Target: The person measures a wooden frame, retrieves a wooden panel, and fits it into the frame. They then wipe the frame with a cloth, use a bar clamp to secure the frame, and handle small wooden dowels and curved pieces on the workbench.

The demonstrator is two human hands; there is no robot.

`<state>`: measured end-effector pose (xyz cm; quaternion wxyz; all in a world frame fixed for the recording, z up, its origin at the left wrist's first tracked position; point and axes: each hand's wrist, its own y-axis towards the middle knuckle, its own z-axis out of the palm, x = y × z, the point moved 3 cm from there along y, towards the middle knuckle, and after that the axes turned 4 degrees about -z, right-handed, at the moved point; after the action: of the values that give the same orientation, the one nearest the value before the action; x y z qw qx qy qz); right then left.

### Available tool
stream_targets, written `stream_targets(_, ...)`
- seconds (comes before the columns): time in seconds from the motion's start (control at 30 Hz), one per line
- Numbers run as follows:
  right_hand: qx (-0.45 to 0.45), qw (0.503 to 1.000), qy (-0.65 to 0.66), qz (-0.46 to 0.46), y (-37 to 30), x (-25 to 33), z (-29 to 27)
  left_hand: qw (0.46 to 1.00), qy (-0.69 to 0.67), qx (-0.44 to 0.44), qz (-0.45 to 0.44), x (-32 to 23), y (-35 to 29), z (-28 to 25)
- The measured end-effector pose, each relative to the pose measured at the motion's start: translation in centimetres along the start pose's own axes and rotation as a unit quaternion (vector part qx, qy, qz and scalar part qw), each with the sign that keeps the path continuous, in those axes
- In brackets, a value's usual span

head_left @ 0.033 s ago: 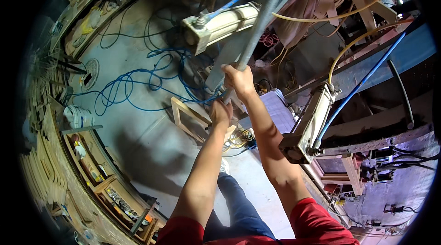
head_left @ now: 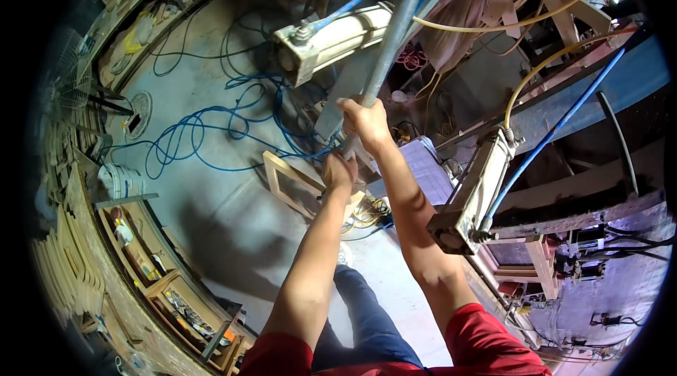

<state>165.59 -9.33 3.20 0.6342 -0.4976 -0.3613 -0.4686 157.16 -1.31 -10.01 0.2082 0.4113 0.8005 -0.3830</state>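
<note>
Right, big blue machine frame (head_left: pixel 620 87) fills the upper right w/ two pale air cylinders (head_left: pixel 335 38) bolted on, blue hoses (head_left: pixel 204 136) looped over the concrete floor (head_left: pixel 233 214) below. Your long grey metal bar (head_left: pixel 395 31) slants up toward top centre — right hand (head_left: pixel 363 119) wrapped tight round it, left hand (head_left: pixel 338 168) fisted on its lower end, just under the right.

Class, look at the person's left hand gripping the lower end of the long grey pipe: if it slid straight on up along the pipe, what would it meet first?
The left hand would most likely meet the right hand first, which grips the same grey pipe just above it. Depth is hard to judge in this fisheye view.
</note>
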Motion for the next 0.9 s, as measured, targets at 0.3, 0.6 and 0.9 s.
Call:
stream_targets(0.3, -0.045, 0.992, -0.112, -0.019, 4.1, -0.9, -2.0, 0.996, 0.073, 0.047, -0.032, -0.3, 3.2, 2.7)
stream_targets(0.6, -0.044, 0.994, -0.059, -0.079, 4.5, -4.8, -3.9, 0.982, -0.1, -0.037, 0.157, 11.4, -8.0, -1.0)
stream_targets(0.9, -0.069, 0.975, -0.153, -0.143, 5.7, -6.6, -6.6, 0.981, -0.01, 0.081, -0.174, 40.6, -36.6, -5.6)
